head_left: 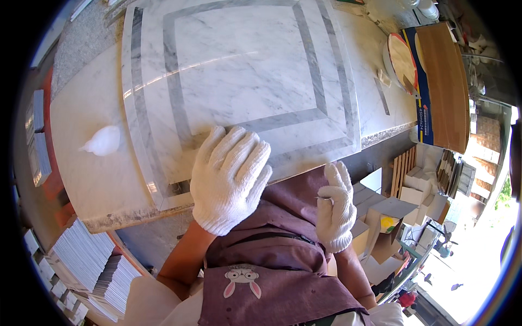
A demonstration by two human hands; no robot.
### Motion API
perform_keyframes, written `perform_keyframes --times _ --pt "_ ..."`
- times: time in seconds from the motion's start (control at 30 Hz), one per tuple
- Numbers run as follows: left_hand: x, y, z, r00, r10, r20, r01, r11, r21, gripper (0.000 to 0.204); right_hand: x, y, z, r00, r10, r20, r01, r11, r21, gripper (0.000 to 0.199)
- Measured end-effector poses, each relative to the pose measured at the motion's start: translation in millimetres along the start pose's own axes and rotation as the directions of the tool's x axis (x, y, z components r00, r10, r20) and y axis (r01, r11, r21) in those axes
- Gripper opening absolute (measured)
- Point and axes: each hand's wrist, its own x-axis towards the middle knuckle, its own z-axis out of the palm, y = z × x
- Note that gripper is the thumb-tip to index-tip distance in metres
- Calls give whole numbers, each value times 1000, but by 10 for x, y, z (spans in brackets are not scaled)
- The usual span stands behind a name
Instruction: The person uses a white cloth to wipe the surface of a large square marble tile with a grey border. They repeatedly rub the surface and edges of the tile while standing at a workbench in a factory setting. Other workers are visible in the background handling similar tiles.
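Left hand [229, 182] nearer: fingers extended over front edge of slab [244, 70]; contact unclear. Right hand [337, 209] apart, short of edge, fingers partly curled; cannot tell if gripping. Slab flat on counter [84, 182], ahead; long axis unclear, far end cropped.

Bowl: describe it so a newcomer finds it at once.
From the marble slab, go right along the table. The bowl sits between slab and box. Its round red rim sets it apart from the angular box and the thin strip nearby.

Wht slab [244, 65] w/ gry bands [310, 54]
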Motion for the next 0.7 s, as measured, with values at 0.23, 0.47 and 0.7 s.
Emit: perform_keyframes --times 0.23,0.47,0.7 --pt "22 -10 -1 1000 -29 -5 29 999 -15 41 248 -13 112 998 -21 66 33 981 -193 14" --pt "41 -10 9 999 -28 -22 28 1000 4 39 277 102 58 996 -13 86 36 959 -281 15" --pt "9 23 23 1000 -9 -15 10 999 33 38 374 339 -106 1000 26 3 -24 950 -313 8"
